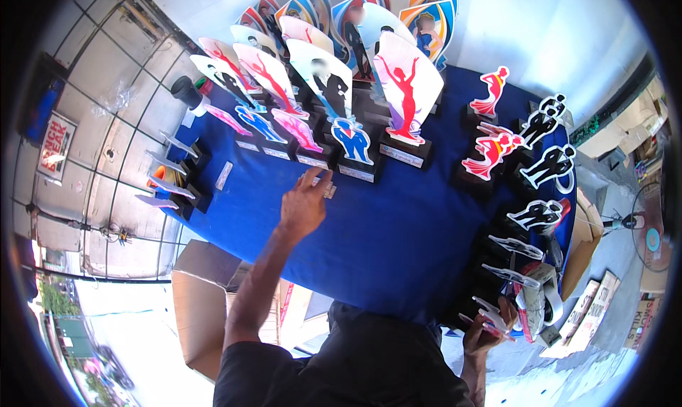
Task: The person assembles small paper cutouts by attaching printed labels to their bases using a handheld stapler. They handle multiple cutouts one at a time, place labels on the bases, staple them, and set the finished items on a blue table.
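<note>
My left hand point(304, 204) is over the blue-clothed table, fingers bent and closed on a small pale label plate point(329, 190). Just beyond it stand a trophy with a blue suited-figure cutout point(351, 140) and another with a pink cutout point(298, 128), both on black bases. At the table's near right corner, my right hand point(486, 334) grips a trophy with a thin white-edged cutout point(491, 315), seen nearly edge-on. Its fingers partly cover the piece. Another small label plate point(224, 176) lies flat on the cloth to the left.
Taller trophies with a red dancer cutout point(405, 98) and other figures crowd the back. Red point(490, 155) and black-and-white point(547, 167) figure trophies line the right side. A tape roll point(552, 300) sits near the right edge. An open cardboard box point(199, 307) stands below the left edge.
</note>
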`<state>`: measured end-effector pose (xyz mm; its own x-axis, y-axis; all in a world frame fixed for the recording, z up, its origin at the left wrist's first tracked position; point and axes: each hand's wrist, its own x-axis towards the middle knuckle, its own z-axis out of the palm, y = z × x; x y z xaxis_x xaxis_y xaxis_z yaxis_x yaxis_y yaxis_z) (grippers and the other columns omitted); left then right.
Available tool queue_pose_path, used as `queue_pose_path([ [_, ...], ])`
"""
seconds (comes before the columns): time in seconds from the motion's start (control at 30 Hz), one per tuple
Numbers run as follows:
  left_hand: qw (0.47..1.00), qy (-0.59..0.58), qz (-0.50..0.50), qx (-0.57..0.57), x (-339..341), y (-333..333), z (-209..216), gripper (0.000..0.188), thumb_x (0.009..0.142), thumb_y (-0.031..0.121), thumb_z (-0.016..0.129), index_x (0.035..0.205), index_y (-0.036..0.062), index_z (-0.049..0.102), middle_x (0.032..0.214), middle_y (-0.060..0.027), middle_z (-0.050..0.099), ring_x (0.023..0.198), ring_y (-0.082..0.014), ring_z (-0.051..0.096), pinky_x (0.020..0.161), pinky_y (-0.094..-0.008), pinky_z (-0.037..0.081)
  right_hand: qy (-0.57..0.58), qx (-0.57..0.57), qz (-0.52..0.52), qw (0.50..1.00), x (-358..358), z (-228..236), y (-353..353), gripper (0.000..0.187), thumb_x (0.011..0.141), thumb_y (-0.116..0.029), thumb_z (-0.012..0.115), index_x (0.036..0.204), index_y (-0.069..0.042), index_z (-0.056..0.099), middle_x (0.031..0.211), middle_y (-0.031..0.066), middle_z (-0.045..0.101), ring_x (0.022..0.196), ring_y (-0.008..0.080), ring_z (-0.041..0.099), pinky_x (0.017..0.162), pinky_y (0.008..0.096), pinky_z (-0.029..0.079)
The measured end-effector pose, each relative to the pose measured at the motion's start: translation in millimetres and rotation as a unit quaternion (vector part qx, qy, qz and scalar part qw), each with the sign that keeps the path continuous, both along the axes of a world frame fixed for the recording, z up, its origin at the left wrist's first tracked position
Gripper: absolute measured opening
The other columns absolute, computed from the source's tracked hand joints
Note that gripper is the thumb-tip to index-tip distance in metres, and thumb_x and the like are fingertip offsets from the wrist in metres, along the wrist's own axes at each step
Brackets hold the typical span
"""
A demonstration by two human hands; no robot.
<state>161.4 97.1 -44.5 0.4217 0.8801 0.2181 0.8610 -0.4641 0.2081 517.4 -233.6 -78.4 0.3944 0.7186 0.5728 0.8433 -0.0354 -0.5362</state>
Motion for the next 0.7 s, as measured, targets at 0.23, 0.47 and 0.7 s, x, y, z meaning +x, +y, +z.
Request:
queue_pose_path([
  [0.23,0.993,0.064,-0.050,-0.082,-26.1,31.2,0.8,0.036,0.085,0.009,0.071,0.121,0.0122,0.072,0.119,-0.0070,0.065,0.109,-0.0314,0.066,0.085,-0.0497,0.057,-0.036,-0.012,-0.135,0.990,-36.7,9.5,7.2,0.104,0.084,-0.076,0.068,0.146,0.003,0.041,0.132,0.0226,0.054,0.125,0.0417,0.051,0.103,0.0538,0.043],
  [0.47,0.985,0.077,-0.071,-0.137,-38.7,41.4,10.1,0.032,0.084,0.018,0.078,0.115,0.0118,0.071,0.105,-0.0108,0.067,0.105,-0.0333,0.064,0.085,-0.0490,0.055,-0.031,0.001,-0.243,0.970,-69.3,6.5,9.0,0.112,0.085,-0.078,0.065,0.152,0.007,0.035,0.139,0.0272,0.051,0.125,0.0411,0.053,0.105,0.0542,0.042],
  [0.7,0.979,-0.070,-0.088,-0.173,-40.4,14.2,-8.3,0.027,0.087,0.016,0.076,0.112,0.0113,0.070,0.105,-0.0153,0.065,0.097,-0.0370,0.067,0.081,-0.0479,0.056,-0.035,0.104,-0.317,0.942,-68.8,-38.7,31.6,0.081,0.105,-0.058,0.047,0.150,0.009,0.038,0.142,0.0299,0.049,0.132,0.0409,0.051,0.109,0.0535,0.040],
])
